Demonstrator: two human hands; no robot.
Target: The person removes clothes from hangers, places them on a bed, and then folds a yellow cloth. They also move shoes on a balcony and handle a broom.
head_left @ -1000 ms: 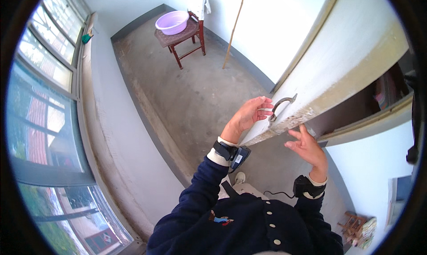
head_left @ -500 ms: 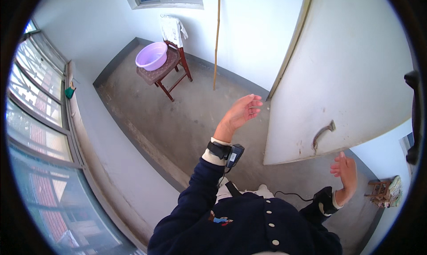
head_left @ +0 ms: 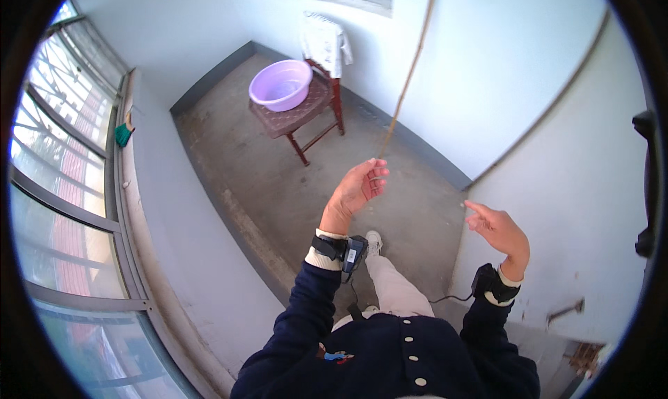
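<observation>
My left hand (head_left: 357,190) is raised in front of me, fingers loosely curved and apart, holding nothing. To its right my right hand (head_left: 499,230) is also up and empty, with its fingers stretched out toward the left. Both hands are in the air, touching nothing. Ahead stands a brown chair (head_left: 292,115) with a light purple basin (head_left: 282,86) on its seat. A white cloth (head_left: 324,45) hangs over the chair's back. Beyond my left hand, a thin wooden stick (head_left: 409,75) leans upright at the wall.
A white door (head_left: 550,183) with a metal handle (head_left: 565,311) stands on my right. Along the left run windows (head_left: 76,176) above a ledge, where a green object (head_left: 124,134) lies. A small wooden stool (head_left: 584,358) shows at the lower right, partly cut off.
I have stepped forward, so the chair and basin look nearer, while the door handle has slipped back beside me. My right hand has swung up and inward, closer to the left.
</observation>
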